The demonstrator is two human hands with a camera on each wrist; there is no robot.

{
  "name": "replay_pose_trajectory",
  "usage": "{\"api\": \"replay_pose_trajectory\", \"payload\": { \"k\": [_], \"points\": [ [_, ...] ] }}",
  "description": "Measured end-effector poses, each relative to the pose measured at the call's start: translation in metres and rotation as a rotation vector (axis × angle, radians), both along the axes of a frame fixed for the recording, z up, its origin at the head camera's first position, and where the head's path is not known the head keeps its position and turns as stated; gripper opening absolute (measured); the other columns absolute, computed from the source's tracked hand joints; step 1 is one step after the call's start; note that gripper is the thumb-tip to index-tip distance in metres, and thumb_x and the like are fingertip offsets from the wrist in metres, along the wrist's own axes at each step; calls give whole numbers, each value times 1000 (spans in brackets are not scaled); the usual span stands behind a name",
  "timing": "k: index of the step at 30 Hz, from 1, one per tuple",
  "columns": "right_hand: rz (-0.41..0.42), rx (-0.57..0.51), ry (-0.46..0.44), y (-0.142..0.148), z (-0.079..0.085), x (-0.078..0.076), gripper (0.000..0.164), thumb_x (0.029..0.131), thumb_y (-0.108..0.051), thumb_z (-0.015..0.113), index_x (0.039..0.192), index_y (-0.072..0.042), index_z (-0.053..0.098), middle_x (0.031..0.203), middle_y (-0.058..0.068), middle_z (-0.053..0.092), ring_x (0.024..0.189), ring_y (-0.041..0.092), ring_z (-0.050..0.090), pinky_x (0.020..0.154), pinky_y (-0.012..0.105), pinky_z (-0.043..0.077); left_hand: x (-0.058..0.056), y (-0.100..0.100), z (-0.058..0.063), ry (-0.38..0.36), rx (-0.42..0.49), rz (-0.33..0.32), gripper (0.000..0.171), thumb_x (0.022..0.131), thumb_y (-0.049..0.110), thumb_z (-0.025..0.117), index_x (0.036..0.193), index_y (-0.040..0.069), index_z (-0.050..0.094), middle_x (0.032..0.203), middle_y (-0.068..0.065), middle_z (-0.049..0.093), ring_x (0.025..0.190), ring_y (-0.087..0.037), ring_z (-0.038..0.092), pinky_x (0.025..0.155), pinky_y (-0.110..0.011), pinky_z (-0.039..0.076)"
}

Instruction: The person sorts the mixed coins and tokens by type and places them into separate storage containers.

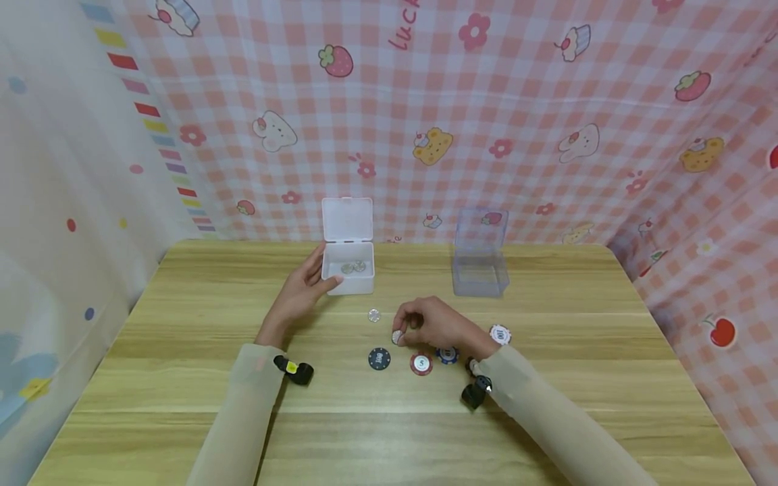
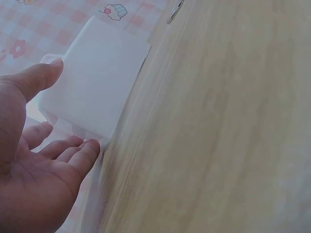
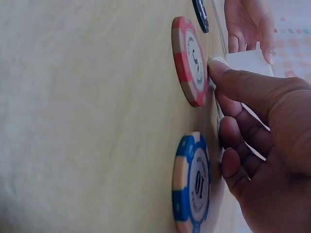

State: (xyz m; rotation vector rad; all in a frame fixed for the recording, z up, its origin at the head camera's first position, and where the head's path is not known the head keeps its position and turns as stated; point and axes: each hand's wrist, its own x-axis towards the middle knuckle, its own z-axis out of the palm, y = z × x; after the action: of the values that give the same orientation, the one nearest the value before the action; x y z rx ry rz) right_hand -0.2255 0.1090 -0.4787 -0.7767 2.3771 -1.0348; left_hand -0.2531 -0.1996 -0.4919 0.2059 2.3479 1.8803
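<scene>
My left hand [image 1: 299, 290] holds the near left corner of a white plastic box [image 1: 349, 286], thumb at its rim and fingers along its side. The box's lid [image 1: 348, 219] stands up, and silver coins [image 1: 353, 267] lie inside. In the left wrist view the thumb and fingers touch the box [image 2: 95, 80]. My right hand [image 1: 439, 324] pinches a silver coin [image 1: 398, 337] between thumb and fingertips, close to the table. Another silver coin [image 1: 374, 315] lies between this hand and the box. In the right wrist view the fingers partly hide the pinched coin [image 3: 218, 60].
A clear plastic box [image 1: 480, 283] with a raised lid stands at the back right. Near the right hand lie a black poker chip [image 1: 379, 359], a red chip [image 1: 421, 364], a blue chip [image 1: 448, 356] and a white chip [image 1: 501, 335]. A checked curtain [image 1: 389, 121] hangs behind the table.
</scene>
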Motion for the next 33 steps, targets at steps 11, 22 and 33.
{"api": "replay_pose_trajectory", "payload": {
  "k": [11, 22, 33],
  "points": [
    [-40, -3, 4, 4, 3, -1, 4, 93, -20, 77, 95, -22, 80, 88, -11, 75, 76, 9, 61, 70, 25, 52, 1, 0, 2, -6, -2, -1, 81, 100, 24, 69, 165, 30, 21, 169, -3, 31, 152, -26, 37, 116, -44, 43],
    [-109, -26, 4, 3, 0, -4, 7, 95, -20, 74, 93, -24, 79, 87, -10, 75, 73, 11, 59, 64, 25, 49, 2, 0, 2, -6, 2, 0, 80, 100, 23, 69, 165, 30, 22, 169, -3, 31, 153, -27, 37, 116, -43, 43],
    [-229, -85, -105, 0, 2, -4, 6, 94, -19, 76, 94, -24, 79, 87, -3, 74, 74, 15, 59, 63, 27, 52, 1, 0, 2, -3, 12, -3, 80, 100, 21, 69, 165, 31, 22, 169, -4, 30, 153, -28, 36, 116, -43, 43]
  ]
}}
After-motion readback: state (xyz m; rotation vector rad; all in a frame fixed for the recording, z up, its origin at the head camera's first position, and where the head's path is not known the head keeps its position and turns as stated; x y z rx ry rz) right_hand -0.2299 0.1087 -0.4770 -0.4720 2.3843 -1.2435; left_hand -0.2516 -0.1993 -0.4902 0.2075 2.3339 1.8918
